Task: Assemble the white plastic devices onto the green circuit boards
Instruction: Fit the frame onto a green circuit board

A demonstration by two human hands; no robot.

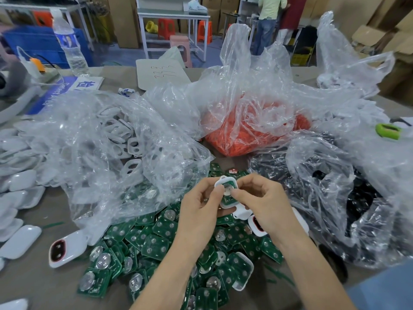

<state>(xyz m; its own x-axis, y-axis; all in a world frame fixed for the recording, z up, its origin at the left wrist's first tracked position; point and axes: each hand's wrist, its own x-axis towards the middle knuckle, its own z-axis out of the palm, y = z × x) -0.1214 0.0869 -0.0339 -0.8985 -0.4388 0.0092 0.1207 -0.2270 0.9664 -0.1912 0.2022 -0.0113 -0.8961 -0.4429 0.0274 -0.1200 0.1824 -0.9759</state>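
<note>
From the head view, both hands are up over the middle of the worktop, meeting on one white shell. The left hand has its fingers curled round the shell's left side, thumb tip on the rim. The right hand pinches the same shell from the other side, its thumb pressed on the green board that sits inside. A round silver disc shows on that board, between the two thumbs.

Right under the hands lies a heap of green boards, loose and overlapping, many with the same silver discs. A few more white shells lie on the heap, one near the right wrist and one lower down.

Left of the heap there is a crumpled clear bag holding white frames. Beside it, at the left edge, white covers are spread about. A closed white unit with a red window lies at the bag's near corner.

Behind the hands a bag of orange parts stands, and to the right a bag of black parts. A water bottle stands upright at the far left of the worktop.
</note>
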